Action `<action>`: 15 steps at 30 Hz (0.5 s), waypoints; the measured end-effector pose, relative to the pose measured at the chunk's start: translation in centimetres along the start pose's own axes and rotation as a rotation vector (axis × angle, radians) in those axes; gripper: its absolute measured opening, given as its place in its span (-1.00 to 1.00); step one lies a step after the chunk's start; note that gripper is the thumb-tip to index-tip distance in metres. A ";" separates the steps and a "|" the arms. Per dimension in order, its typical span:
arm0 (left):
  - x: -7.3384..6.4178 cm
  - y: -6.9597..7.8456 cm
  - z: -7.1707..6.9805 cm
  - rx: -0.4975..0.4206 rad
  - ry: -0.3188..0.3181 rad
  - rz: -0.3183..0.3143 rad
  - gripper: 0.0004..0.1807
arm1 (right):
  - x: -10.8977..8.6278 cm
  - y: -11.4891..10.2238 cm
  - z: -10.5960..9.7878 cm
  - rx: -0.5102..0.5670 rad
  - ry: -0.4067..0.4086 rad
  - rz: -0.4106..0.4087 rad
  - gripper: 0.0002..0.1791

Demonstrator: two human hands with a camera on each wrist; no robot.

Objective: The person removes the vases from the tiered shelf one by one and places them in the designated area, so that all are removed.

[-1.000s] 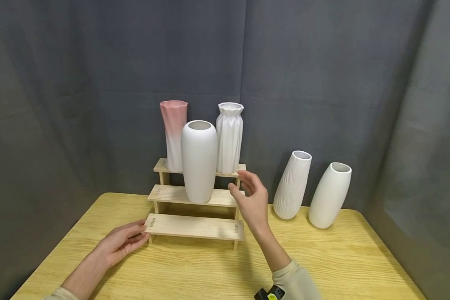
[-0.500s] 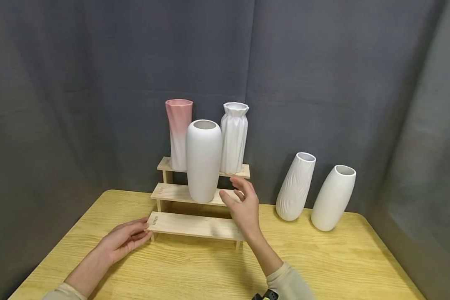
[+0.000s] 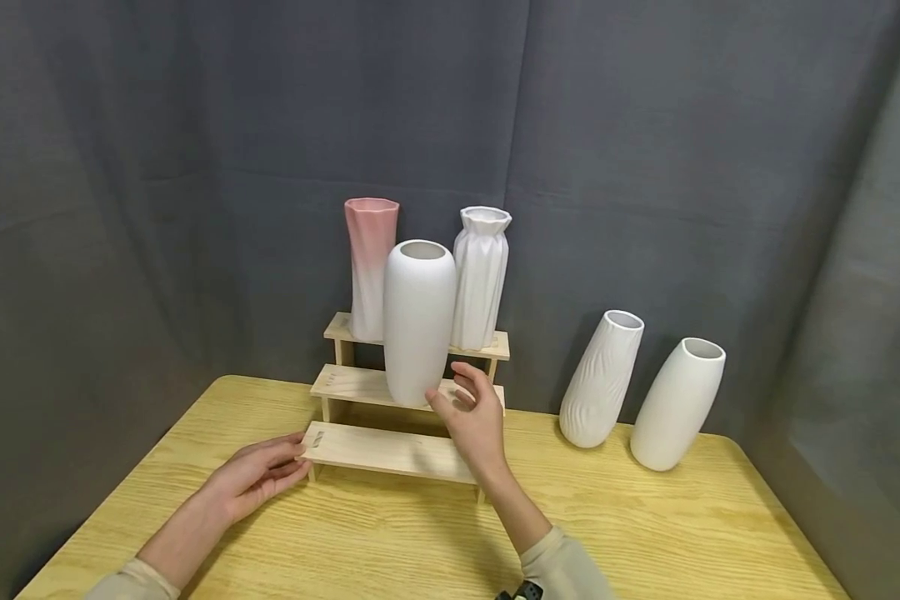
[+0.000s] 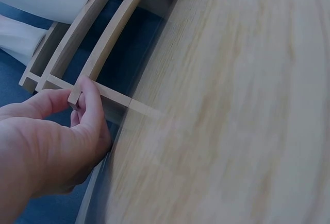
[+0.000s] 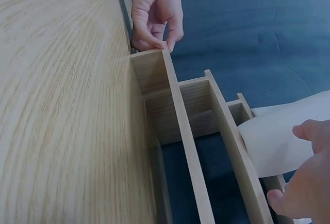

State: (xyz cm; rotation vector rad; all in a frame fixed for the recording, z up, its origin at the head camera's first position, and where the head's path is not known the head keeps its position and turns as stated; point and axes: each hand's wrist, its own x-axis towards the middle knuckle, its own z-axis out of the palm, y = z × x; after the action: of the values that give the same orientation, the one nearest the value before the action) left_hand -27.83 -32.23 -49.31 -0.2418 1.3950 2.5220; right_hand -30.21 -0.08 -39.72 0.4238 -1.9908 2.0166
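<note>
A stepped three-tier wooden stand (image 3: pixel 390 450) rests on the table. My left hand (image 3: pixel 258 475) pinches the left end of its lowest step between thumb and fingers, as the left wrist view (image 4: pixel 56 136) also has it. On the middle step stands a smooth white vase (image 3: pixel 418 325). My right hand (image 3: pixel 476 425) is at the vase's lower right, thumb and fingers parted, thumb tip overlapping its base in the head view. The top step bears a pink-and-white twisted vase (image 3: pixel 371 267) at left and a white pleated vase (image 3: pixel 482 283) at right.
Two more white vases stand on the table to the right: one with wavy relief (image 3: pixel 602 379), one smooth (image 3: pixel 678 404). Grey curtains (image 3: pixel 645 167) hang behind and at both sides of the yellow wooden table (image 3: pixel 630 525).
My right hand has moved left and slightly down, from beside the stand to the smooth vase's base. The whole scene shifts a little right in the head view. The left hand keeps its grip.
</note>
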 end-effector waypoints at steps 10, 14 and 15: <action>-0.4 0.1 -0.3 0.007 0.034 -0.008 -0.28 | 2.5 4.1 0.6 0.068 -0.039 0.028 -0.28; -0.1 0.1 -0.1 0.009 0.015 -0.012 -0.26 | 3.4 3.5 0.0 0.079 -0.080 0.073 -0.23; 0.0 0.1 0.0 0.011 0.012 -0.013 -0.26 | 3.5 3.3 -0.2 0.078 -0.097 0.085 -0.22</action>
State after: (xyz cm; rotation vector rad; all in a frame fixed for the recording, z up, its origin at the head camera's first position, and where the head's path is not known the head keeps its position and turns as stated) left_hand -27.82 -32.30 -49.25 -0.2639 1.4076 2.5058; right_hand -34.73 0.07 -41.35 0.4691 -2.0233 2.1706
